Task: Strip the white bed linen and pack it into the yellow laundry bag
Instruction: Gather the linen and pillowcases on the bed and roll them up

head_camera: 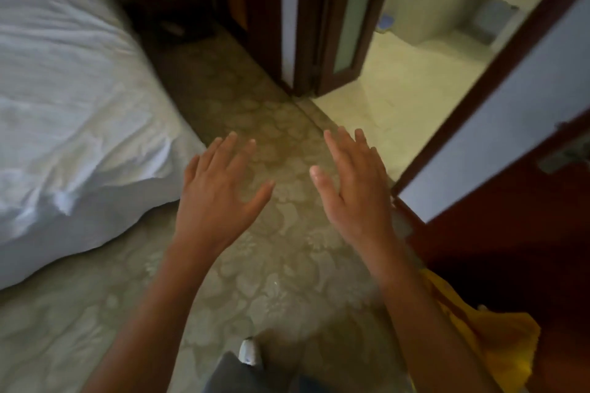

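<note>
Open patterned carpet (281, 265) straight ahead, between white bed linen (64, 105) on the left and a dark red door (498, 233) on the right. Both hands, left (217, 198) and right (354, 191), spread flat above that lane, touching nothing. Yellow laundry bag (491, 341) crowding the lower right, against the door. Doorway onto pale tile (408, 86) further on.

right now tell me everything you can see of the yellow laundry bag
Only part of the yellow laundry bag shows, at the lower right, partly hidden behind the right forearm. It looks like thin, soft yellow fabric, crumpled and slack, not standing up. It lies low beside the dark red-brown wooden door, seemingly on the floor. Its opening and contents cannot be made out. Neither hand touches it; whether the forearm brushes it cannot be told.
</note>
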